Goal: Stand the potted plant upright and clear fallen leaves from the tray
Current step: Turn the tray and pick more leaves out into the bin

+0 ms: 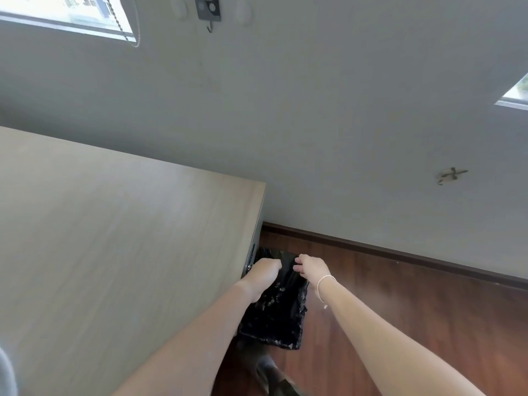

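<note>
From the head view I see both arms reaching to the lower centre of the frame, over a bin lined with a black bag (274,318) on the wooden floor (400,310). My left hand (264,274) hangs above the bag with its grip curled narrow; I cannot tell whether it holds anything. My right hand (311,267), a thin bracelet (324,284) at its wrist, also curls loosely. Small pale bits (273,295), perhaps leaf scraps, lie in the bag. The pale surface (114,238) fills the left; plant and tray are out of view.
</note>
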Available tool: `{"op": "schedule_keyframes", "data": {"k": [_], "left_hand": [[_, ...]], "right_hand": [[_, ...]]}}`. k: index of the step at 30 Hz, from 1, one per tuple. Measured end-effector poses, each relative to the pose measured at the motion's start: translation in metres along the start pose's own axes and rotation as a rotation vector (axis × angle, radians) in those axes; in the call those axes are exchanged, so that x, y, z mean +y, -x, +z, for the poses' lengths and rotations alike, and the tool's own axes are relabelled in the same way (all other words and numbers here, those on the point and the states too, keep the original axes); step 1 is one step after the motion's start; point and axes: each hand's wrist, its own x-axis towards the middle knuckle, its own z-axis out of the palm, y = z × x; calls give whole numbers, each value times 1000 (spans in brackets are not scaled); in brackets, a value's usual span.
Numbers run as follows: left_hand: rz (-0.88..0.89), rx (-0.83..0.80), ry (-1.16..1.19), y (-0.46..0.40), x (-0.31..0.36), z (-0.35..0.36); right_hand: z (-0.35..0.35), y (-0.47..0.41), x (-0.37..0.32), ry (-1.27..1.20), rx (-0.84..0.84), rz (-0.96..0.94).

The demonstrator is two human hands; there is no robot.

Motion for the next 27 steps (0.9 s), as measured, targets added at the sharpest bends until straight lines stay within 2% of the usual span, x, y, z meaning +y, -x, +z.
{"op": "schedule_keyframes", "data": {"k": [4, 9, 13, 17, 22, 27], "left_hand": [[73, -9, 17, 3, 3, -2], [154, 64, 23, 17, 9, -10], [232, 106, 108, 37, 12, -23], [296, 171, 300, 66, 8, -48], [320, 372, 528, 110, -33, -94], [283, 608, 698, 160, -108, -133]], "right_hand": [[-1, 2, -7, 167, -20, -92], [6, 15, -20, 219, -16, -206], [15, 30, -34, 75, 22, -315], [36, 51, -52, 35, -24, -435], [85, 82, -65, 37, -176, -494], [156, 121, -53, 158, -373, -547]]}}
